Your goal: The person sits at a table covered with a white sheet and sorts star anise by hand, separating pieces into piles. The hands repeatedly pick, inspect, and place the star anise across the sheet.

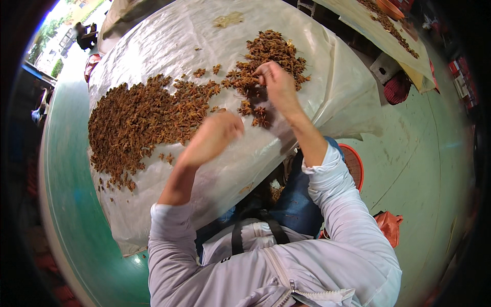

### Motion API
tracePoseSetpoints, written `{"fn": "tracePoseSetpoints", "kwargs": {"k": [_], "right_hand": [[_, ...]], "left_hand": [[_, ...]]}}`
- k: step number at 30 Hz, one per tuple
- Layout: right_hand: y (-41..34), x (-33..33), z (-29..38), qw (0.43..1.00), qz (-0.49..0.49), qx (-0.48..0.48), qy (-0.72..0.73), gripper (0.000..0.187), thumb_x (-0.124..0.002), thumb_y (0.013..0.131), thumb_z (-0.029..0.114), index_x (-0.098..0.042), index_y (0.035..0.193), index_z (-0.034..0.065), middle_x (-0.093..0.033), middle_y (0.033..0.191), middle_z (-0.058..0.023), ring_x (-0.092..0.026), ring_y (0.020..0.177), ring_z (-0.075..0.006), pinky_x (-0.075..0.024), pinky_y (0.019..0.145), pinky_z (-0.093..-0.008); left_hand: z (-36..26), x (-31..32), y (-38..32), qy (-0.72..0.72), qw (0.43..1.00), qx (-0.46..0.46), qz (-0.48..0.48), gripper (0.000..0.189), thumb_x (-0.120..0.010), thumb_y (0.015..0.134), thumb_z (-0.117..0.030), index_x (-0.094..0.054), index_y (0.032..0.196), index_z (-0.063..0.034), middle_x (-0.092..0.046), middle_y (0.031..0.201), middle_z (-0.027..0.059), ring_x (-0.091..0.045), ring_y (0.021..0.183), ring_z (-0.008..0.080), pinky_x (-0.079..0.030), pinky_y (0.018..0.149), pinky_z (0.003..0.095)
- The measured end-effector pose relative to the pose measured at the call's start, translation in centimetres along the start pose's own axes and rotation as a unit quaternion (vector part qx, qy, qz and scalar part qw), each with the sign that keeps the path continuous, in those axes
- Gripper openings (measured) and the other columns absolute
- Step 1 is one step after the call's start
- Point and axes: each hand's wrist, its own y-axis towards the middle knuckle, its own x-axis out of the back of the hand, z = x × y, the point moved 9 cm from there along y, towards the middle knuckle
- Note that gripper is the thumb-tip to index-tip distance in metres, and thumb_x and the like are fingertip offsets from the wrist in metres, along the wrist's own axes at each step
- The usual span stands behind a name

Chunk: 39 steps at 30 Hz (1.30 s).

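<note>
A large heap of dried star anise point(130, 122) covers the left part of a table spread with whitish plastic sheeting point(299, 19). A smaller pile of star anise point(272, 48) lies at the right, with a few loose pieces point(259, 117) on its near side. My left hand point(220, 130), blurred, is over the sheet at the right end of the large heap, fingers curled; whether it holds anything cannot be told. My right hand point(274, 76) is at the near edge of the smaller pile with its fingers bent together, and what is between them is hidden.
Below the table's near edge at the right, a red plastic basket point(355, 165) stands on the green floor by my leg. A red plastic bag point(389, 226) lies farther right. Another covered table point(383, 28) bears more star anise at the upper right. A person point(85, 36) is in the distance, upper left.
</note>
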Motion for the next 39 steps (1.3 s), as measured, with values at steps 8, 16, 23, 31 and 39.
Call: {"fn": "tracePoseSetpoints", "kwargs": {"k": [8,16,23,31,39], "right_hand": [[-3.1,-5.4,0.1,0.91,0.21,0.261,-0.243,0.031,-0.059,0.072,-0.006,-0.069,0.096,0.0113,-0.063,0.101,-0.0042,-0.051,0.102,-0.0289,-0.0464,0.088,-0.0368],[-2.9,-4.2,1.6,0.933,0.243,0.244,-0.107,0.018,-0.071,0.076,0.007,-0.067,0.093,0.0065,-0.064,0.086,-0.0055,-0.056,0.088,-0.0241,-0.047,0.078,-0.034],[-2.7,-1.7,1.3,0.972,0.195,0.056,0.122,0.011,-0.069,0.082,0.006,-0.066,0.093,0.0037,-0.064,0.087,-0.0035,-0.059,0.083,-0.0138,-0.0472,0.076,-0.0283],[0.2,3.0,-1.9,1.0,0.008,0.021,-0.007,0.013,-0.065,0.082,0.008,-0.067,0.095,0.0065,-0.067,0.084,-0.0056,-0.06,0.081,-0.0177,-0.0471,0.077,-0.0289],[-2.2,-4.9,-1.7,0.926,0.12,0.202,-0.294,0.019,-0.069,0.079,0.014,-0.066,0.097,0.0084,-0.061,0.093,-0.0076,-0.052,0.097,-0.0282,-0.0451,0.085,-0.0376]], "left_hand": [[0.3,-2.6,-2.6,-0.093,0.993,0.005,-0.068,0.021,-0.063,0.086,-0.011,-0.064,0.104,-0.0018,-0.064,0.095,0.0128,-0.062,0.083,0.0223,-0.049,0.074,0.0336],[3.8,1.3,1.6,-0.092,0.949,0.11,-0.28,0.018,-0.063,0.09,-0.015,-0.063,0.101,-0.0008,-0.061,0.08,0.0027,-0.054,0.073,0.0066,-0.043,0.062,0.0225],[4.0,1.2,2.5,-0.193,0.947,0.095,-0.239,0.012,-0.06,0.09,-0.013,-0.064,0.095,-0.0022,-0.061,0.07,0.0041,-0.056,0.066,0.0097,-0.045,0.061,0.0262],[-3.0,-6.1,-2.1,-0.098,0.994,-0.039,0.027,0.018,-0.057,0.088,-0.009,-0.063,0.104,-0.0054,-0.064,0.083,0.0057,-0.059,0.077,0.0184,-0.048,0.072,0.0322],[-5.1,-10.7,-2.0,-0.095,0.982,-0.04,0.157,0.027,-0.061,0.085,-0.011,-0.062,0.112,-0.0067,-0.063,0.095,0.0128,-0.061,0.092,0.0301,-0.048,0.084,0.0364]]}}
